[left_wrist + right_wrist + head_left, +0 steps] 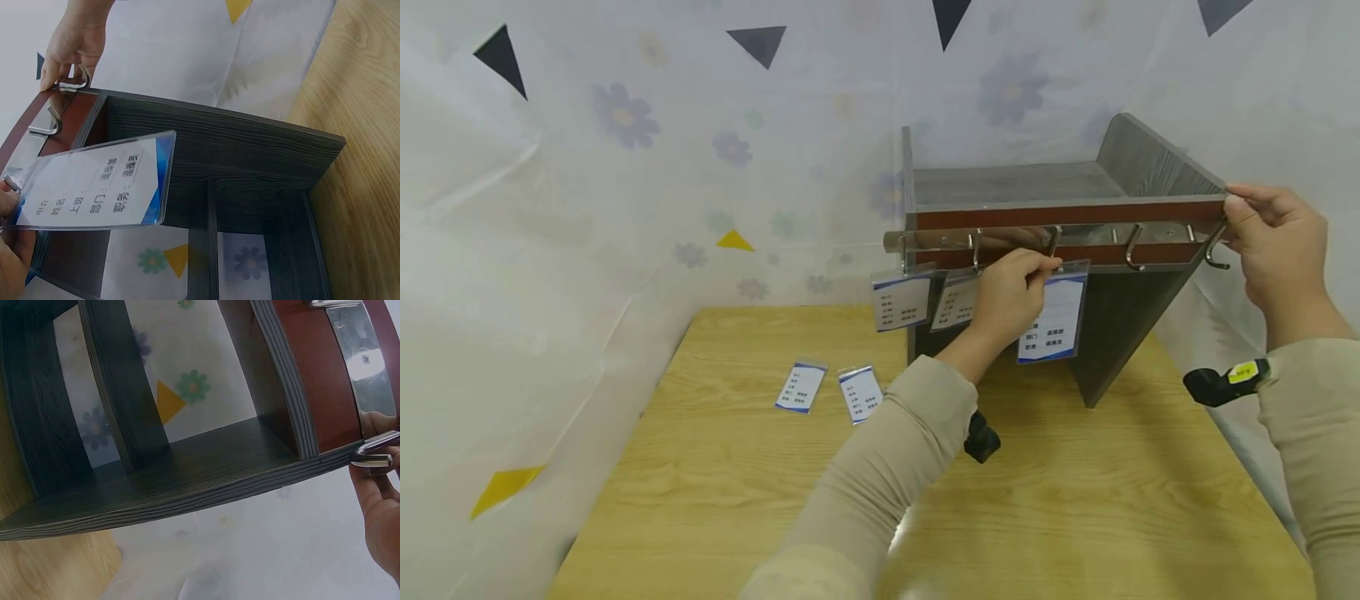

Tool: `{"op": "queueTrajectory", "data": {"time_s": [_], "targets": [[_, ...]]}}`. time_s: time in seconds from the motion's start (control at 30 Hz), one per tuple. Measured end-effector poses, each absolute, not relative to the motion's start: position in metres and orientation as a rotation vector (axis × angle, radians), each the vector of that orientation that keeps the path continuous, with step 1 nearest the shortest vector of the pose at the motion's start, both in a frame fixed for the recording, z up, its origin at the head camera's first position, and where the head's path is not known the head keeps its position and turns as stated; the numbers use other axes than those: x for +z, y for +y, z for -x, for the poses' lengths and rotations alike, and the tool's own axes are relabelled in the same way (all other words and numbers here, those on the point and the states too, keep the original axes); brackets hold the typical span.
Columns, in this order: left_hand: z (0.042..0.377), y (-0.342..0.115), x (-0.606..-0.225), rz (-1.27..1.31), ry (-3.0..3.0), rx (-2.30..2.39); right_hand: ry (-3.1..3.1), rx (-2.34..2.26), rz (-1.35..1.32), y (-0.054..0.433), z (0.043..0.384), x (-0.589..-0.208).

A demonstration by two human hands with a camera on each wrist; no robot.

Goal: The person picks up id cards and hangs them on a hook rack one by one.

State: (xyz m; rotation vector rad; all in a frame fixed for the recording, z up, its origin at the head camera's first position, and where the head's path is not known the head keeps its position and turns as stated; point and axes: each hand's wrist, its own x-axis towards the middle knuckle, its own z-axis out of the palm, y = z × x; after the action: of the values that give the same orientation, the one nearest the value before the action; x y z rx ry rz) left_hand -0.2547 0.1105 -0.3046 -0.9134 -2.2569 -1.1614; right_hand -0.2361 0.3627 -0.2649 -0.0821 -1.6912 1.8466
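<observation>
My left hand (1007, 292) pinches the top edge of a clear-sleeved name badge (1051, 321) at the middle hook (1056, 240) of a metal hook rail (1090, 236). In the left wrist view the badge (100, 181) tilts across the shelf's front, its blue-cornered card facing out. Whether its hole is over the hook is hidden by the fingers. My right hand (1285, 237) holds the right end of the rail and the grey wooden shelf (1172, 162), beside the last hook (1213, 250). Two more badges hang at the left: one badge (901, 302) and another badge (953, 300) partly behind my left hand.
Two badges, a left one (801, 387) and a right one (860, 393), lie flat on the wooden table (700, 467) left of the shelf. The right one is close to my left sleeve. A patterned white curtain (647, 183) stands behind the table.
</observation>
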Motion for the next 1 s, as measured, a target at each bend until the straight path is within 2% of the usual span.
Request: {"op": "queueTrajectory", "data": {"time_s": [0.43,1.0], "targets": [[0.2527,0.1102,-0.3027,0.868,-2.304,-1.072,-1.63,1.871,0.036,0.3635,0.2356,-0.2661],[0.2471,0.1139,-0.3012,0.72,-2.278,-1.367,-1.597,1.909,0.01,0.3642,0.2381,-0.2658]]}}
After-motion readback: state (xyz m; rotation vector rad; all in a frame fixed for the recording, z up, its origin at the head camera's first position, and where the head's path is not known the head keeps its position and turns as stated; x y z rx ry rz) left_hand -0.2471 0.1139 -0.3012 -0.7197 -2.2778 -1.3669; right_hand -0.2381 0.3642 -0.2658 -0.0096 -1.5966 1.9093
